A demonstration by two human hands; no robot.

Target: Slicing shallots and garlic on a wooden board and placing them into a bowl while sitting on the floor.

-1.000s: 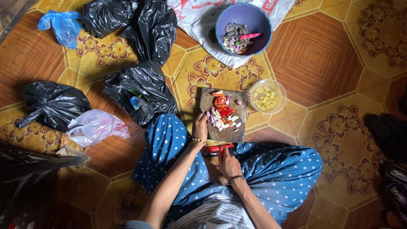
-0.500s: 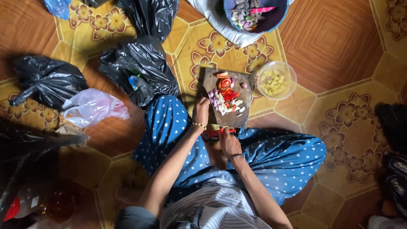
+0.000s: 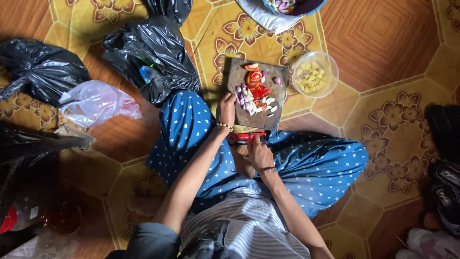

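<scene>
A dark wooden cutting board (image 3: 275,76) lies on the floor in front of my crossed legs. It carries chopped red tomato, pale garlic and small purple pieces (image 3: 255,93). My left hand (image 3: 227,108), with a bead bracelet, sits at the board's left near corner. Its fingers curl beside the chopped pile, and I cannot tell whether they hold anything. My right hand (image 3: 259,153), wearing a dark bracelet, lies just below the board's near edge. Its fingers are closed over a red-handled tool (image 3: 242,138) that rests on my blue dotted trousers.
A clear bowl of yellow cubes (image 3: 314,75) stands right of the board. A purple bowl of scraps (image 3: 292,5) on white cloth is at the top edge. Black plastic bags (image 3: 153,52) and a pale pink bag (image 3: 98,101) lie to the left. Dark shoes (image 3: 443,144) are at the right.
The view has shifted, so the board and bowls sit higher in frame and the purple bowl is cut off at the top. Both hands stay by the board's near edge.
</scene>
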